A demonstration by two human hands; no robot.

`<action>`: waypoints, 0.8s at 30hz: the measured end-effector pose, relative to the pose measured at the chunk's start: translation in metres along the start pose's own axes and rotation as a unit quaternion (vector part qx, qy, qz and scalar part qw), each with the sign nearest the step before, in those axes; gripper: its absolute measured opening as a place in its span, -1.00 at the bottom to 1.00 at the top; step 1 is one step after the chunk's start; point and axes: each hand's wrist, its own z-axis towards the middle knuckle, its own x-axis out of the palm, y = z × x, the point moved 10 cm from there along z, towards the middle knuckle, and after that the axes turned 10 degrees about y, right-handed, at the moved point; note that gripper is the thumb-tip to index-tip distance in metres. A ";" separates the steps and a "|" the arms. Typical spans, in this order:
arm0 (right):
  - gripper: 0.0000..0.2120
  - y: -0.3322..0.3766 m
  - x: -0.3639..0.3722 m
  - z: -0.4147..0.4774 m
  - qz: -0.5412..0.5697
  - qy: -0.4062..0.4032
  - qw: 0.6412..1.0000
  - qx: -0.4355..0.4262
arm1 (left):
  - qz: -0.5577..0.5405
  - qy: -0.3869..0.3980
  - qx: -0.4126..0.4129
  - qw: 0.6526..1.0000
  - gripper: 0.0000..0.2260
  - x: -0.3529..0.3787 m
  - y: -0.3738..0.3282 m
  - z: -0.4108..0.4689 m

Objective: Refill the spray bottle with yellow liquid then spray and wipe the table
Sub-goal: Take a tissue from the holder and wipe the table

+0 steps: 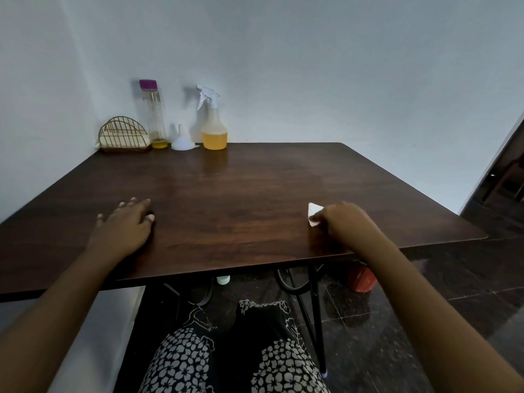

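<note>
A spray bottle [214,129] with a white trigger head stands at the back of the dark wooden table [241,194], its lower part filled with yellow liquid. Left of it lies an upturned white funnel [183,141]. A tall clear bottle [154,114] with a purple cap holds a little yellow liquid at its bottom. My right hand [344,219] grips a folded white tissue [313,212] against the tabletop near the front right. My left hand [127,222] rests flat on the table at the front left, fingers spread.
A gold wire napkin holder [123,136] with white napkins sits at the back left corner by the wall. Under the table are black metal legs [314,307], a reddish round object [361,279] and my patterned trousers. A dark doorway opens at the right.
</note>
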 end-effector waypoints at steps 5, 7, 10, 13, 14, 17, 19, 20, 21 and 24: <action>-0.78 0.046 -0.006 -0.065 -0.007 -0.046 0.997 0.063 | -0.020 0.000 -0.003 1.000 -0.57 0.000 0.002 -0.002; -0.82 0.091 -0.011 -0.073 0.045 -0.056 0.997 0.015 | -0.018 0.003 -0.002 1.000 -0.57 0.000 0.001 -0.003; -0.79 0.108 -0.027 -0.064 0.169 -0.063 0.983 -0.042 | -0.016 0.009 -0.003 1.000 -0.57 -0.001 0.000 -0.004; -0.73 0.047 -0.042 -0.055 0.244 -0.087 0.966 0.020 | -0.015 0.011 -0.002 1.000 -0.57 0.001 0.000 -0.003; -0.71 0.022 -0.042 -0.056 0.217 -0.097 0.969 0.064 | -0.015 0.012 -0.002 1.000 -0.57 0.001 0.000 -0.003; -0.73 -0.020 -0.022 -0.060 0.124 -0.059 0.977 0.162 | -0.014 0.014 -0.001 1.000 -0.57 0.003 0.001 -0.001; -0.79 -0.004 -0.011 -0.066 0.098 -0.056 0.979 0.173 | -0.014 0.014 -0.003 1.000 -0.57 0.004 0.002 0.000; -0.80 0.016 -0.010 -0.069 0.092 -0.067 0.980 0.162 | -0.013 0.013 -0.003 1.000 -0.57 0.004 0.002 0.000; -0.80 0.043 -0.011 -0.071 0.102 -0.083 0.981 0.140 | -0.013 0.013 -0.003 1.000 -0.58 0.004 0.003 0.000; -0.82 0.149 -0.023 -0.074 0.128 -0.108 0.986 0.013 | -0.023 0.013 -0.003 1.000 -0.58 0.003 0.004 -0.001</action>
